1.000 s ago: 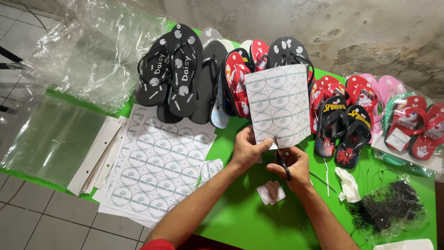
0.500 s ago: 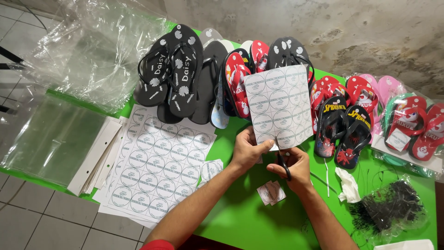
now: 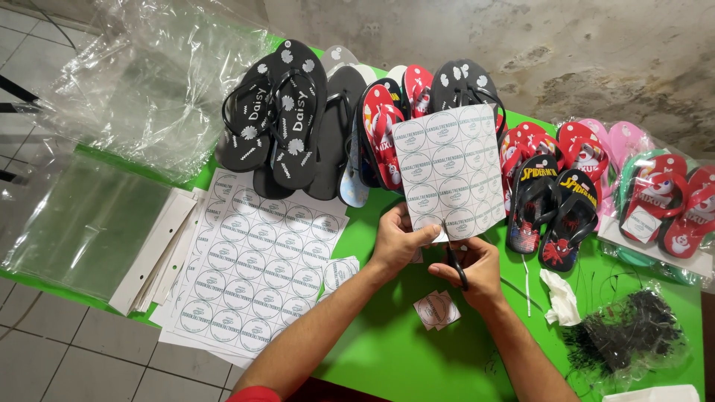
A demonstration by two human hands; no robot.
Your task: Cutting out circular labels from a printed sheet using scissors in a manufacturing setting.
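My left hand (image 3: 397, 242) pinches the label sheet (image 3: 450, 171) upright by its lower edge, above the counter (image 3: 387, 350); my right hand (image 3: 469, 269), just beside and below, grips scissors (image 3: 453, 257), blades pointing up into that edge.

Bare green table (image 3: 387, 350) below; flip-flops (image 3: 298, 112) crowding behind.

Two bare forearms, no rings or watch showing — only a red garment edge (image 3: 257, 393) (barely visible) below.
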